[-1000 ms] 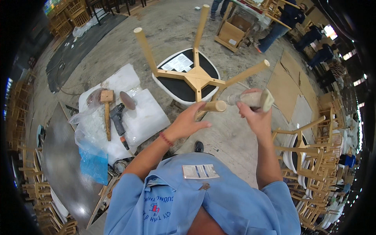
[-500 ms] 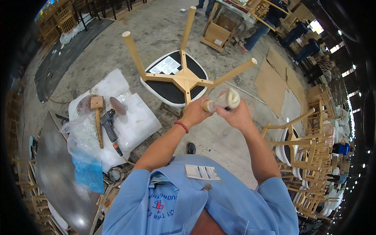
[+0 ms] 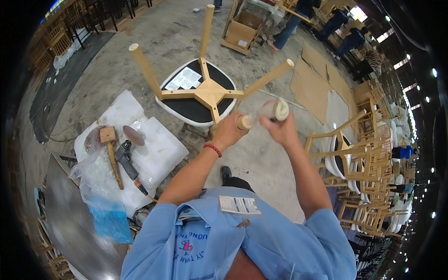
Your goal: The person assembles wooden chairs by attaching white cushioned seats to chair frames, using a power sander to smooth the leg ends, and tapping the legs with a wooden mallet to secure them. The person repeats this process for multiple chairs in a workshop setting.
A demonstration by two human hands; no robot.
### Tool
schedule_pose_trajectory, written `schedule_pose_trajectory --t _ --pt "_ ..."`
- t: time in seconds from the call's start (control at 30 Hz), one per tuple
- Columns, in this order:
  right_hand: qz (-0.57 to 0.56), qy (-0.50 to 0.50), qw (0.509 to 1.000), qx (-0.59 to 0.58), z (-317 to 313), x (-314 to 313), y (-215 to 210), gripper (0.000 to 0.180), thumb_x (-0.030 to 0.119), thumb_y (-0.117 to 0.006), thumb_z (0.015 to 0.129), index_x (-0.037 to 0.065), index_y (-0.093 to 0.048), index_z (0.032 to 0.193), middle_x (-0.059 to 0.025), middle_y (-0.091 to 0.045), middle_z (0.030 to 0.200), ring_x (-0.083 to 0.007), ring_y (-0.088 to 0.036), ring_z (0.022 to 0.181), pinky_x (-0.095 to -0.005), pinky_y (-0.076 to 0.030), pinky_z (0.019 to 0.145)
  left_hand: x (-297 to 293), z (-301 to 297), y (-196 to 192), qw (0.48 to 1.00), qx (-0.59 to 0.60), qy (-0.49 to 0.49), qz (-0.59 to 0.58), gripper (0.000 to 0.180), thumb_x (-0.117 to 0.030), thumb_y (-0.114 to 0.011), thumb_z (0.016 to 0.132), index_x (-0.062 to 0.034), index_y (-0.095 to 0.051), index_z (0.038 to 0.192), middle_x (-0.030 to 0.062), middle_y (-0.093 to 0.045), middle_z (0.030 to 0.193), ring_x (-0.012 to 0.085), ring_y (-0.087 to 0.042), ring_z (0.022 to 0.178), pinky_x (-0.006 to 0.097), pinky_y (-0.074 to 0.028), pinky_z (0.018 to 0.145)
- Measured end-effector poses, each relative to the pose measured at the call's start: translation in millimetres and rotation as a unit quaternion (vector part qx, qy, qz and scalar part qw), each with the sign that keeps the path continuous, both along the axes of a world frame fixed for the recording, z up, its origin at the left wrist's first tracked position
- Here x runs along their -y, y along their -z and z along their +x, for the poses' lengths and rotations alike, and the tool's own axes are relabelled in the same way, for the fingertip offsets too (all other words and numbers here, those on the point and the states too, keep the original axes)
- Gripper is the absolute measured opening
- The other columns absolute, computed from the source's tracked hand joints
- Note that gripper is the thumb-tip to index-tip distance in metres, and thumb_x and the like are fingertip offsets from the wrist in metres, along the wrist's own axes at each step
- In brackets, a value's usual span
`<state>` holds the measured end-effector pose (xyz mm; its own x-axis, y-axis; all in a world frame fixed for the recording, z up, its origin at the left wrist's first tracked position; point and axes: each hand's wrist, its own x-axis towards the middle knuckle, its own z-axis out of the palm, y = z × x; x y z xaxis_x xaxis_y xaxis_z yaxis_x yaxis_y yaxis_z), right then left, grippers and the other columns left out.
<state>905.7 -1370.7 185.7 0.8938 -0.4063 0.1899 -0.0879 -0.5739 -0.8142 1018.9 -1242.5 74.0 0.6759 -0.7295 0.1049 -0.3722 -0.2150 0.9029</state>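
Since the earlier frame, the right hand (image 3: pixel 280 130) has been kept at the near chair leg (image 3: pixel 244 122), where a white pad (image 3: pixel 279 109) is pinched in closed fingers. The leg end is gripped by the left hand (image 3: pixel 227 133) (fingers wrapped round it) above the upturned chair (image 3: pixel 205 93).

The upturned chair (image 3: pixel 200 93) at upper centre has pale natural-wood legs and cross-brace, a black underside with a white rim and a white paper label. The leg end (image 3: pixel 244 122) at the left hand (image 3: pixel 227 133) is the same pale wood — the roll (image 3: pixel 280 109) in the right hand (image 3: pixel 280 130) is off-white. A red bead bracelet (image 3: pixel 213 149) circles the left wrist. The shirt (image 3: pixel 233 242) is light blue. At left, a wooden mallet (image 3: pixel 111 151) lies on white foam — beside it a dark grey power tool (image 3: pixel 127 161). The floor (image 3: pixel 261 158) is grey concrete.
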Motion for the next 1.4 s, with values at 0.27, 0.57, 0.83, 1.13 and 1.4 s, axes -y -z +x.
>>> schedule_pose_trajectory --t 0.27,0.57,0.83,1.13,1.4 --pt "0.046 -0.062 0.992 -0.1 29.2 42.1 -13.8 0.039 0.013 -0.082 0.069 0.007 -0.063 0.103 -0.0018 -0.066 0.095 -0.0128 -0.06 0.093 -0.0322 -0.049 0.085 7.9 -7.6 1.0 0.999 -0.031 -0.009 0.021 0.043 -0.019 -0.08 0.075 -0.0051 -0.059 0.11 0.0166 -0.067 0.105 0.0339 -0.065 0.099 0.039 -0.051 0.083" --pt "0.153 0.024 0.979 0.134 97.8 235.2 -8.3 0.036 0.016 -0.08 0.075 -0.001 -0.064 0.102 -0.0096 -0.071 0.097 -0.0159 -0.068 0.085 -0.0329 -0.053 0.077 12.3 -30.5 -15.9 0.985 -0.1 -0.14 -0.027 0.038 -0.013 -0.078 0.079 -0.0065 -0.06 0.112 0.0076 -0.064 0.109 0.016 -0.06 0.103 0.03 -0.046 0.092" --pt "-0.079 0.101 0.991 0.04 150.7 339.4 -0.5 0.033 0.019 -0.077 0.076 -0.003 -0.066 0.099 -0.0094 -0.071 0.095 -0.0195 -0.068 0.085 -0.0337 -0.052 0.075 37.5 -49.6 -14.2 0.962 -0.114 -0.238 -0.066 0.034 -0.006 -0.077 0.079 -0.0053 -0.058 0.107 0.0067 -0.061 0.112 0.018 -0.057 0.109 0.032 -0.045 0.096" --pt "0.021 0.085 0.996 -0.003 143.4 353.3 -4.4 0.043 0.02 -0.078 0.074 -0.001 -0.063 0.109 -0.0116 -0.07 0.098 -0.0202 -0.067 0.085 -0.0356 -0.052 0.074 35.8 -45.9 -13.0 0.968 -0.106 -0.22 -0.051 0.034 -0.005 -0.075 0.079 -0.0048 -0.057 0.107 0.0088 -0.061 0.112 0.019 -0.057 0.108 0.033 -0.045 0.096" --pt "0.095 0.025 0.995 0.027 133.2 328.9 1.1 0.035 0.022 -0.075 0.077 -0.003 -0.063 0.097 -0.0079 -0.067 0.081 -0.015 -0.062 0.066 -0.0312 -0.048 0.058 29.4 -47.7 -4.5 0.971 -0.037 -0.225 -0.071 0.035 -0.01 -0.078 0.077 -0.0069 -0.057 0.105 0.0088 -0.062 0.097 0.02 -0.06 0.087 0.032 -0.049 0.081"
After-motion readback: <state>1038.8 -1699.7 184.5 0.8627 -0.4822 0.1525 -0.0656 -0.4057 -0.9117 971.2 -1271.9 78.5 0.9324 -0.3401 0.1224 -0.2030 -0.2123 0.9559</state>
